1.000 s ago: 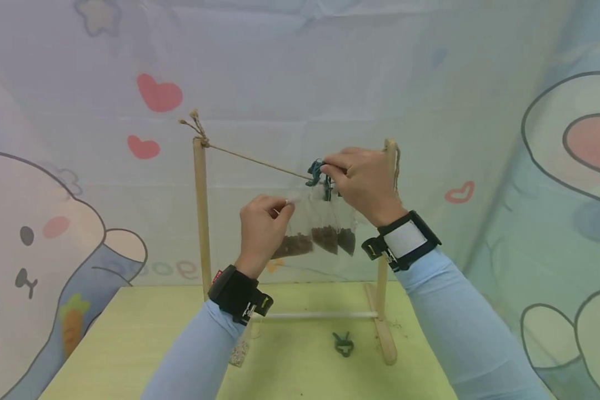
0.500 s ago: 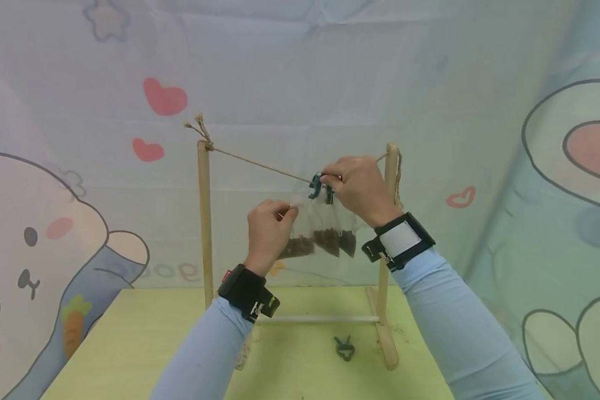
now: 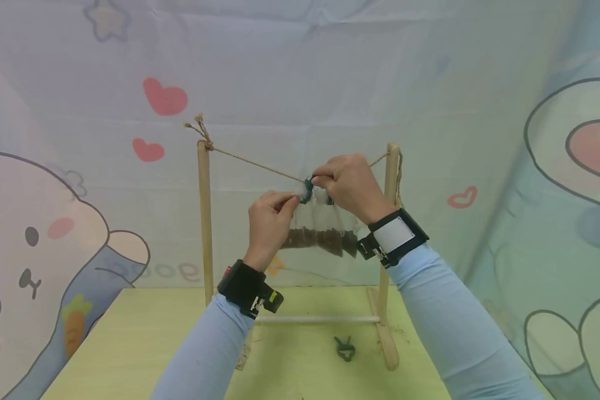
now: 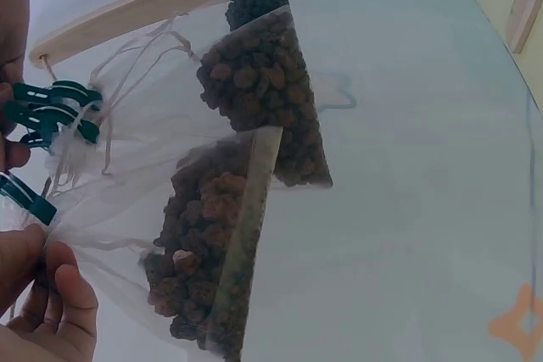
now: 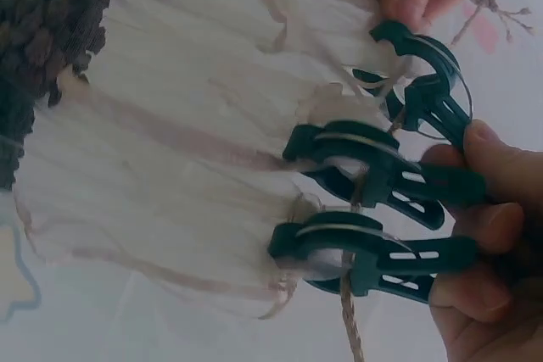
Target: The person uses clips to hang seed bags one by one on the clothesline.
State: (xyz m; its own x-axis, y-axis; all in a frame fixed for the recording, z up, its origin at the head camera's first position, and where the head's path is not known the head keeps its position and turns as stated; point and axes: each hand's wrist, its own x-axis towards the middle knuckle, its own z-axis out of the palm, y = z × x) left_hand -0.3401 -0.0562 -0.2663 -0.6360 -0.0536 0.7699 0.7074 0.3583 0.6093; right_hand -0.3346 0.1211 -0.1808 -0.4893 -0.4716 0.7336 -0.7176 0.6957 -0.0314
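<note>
green clips (image 5: 373, 209), unlabelled mesh bags (image 4: 212, 235)

Head view faces forward; wrist views close; all share clips (image 5: 373, 175).

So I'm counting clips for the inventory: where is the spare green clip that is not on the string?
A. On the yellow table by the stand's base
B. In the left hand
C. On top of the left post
A: the spare green clip lies on the yellow table beside the wooden stand, away from both hands.
</note>
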